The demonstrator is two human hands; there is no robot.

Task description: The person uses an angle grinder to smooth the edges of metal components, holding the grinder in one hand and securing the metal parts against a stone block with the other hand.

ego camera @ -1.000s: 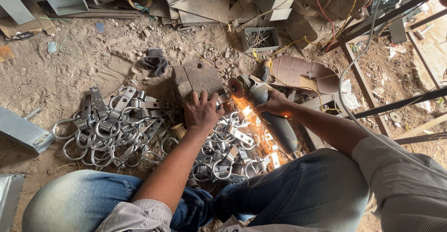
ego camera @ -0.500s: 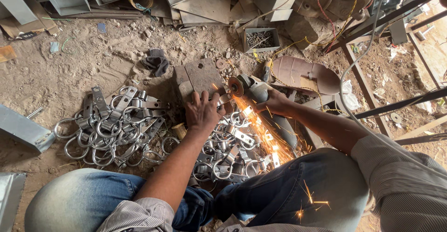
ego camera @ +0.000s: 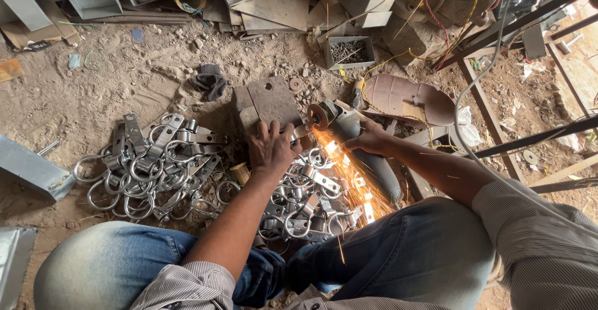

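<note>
Dirt floor: L hand (ego camera: 269, 151) still pins clamp (ego camera: 300, 132); R hand (ego camera: 369, 139) grips grinder (ego camera: 358, 142), sparks seemingly unchanged.

You are in a metal workshop with a dirt floor (ego camera: 124, 86). Scrap metal sheets (ego camera: 280, 2), piles of metal clamps (ego camera: 149, 167) and flying sparks (ego camera: 346, 173) show it.

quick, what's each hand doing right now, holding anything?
Left hand: closed on a small metal clamp piece, pressing it on the stone block.
Right hand: closed around the angle grinder, sparks flying.
</note>
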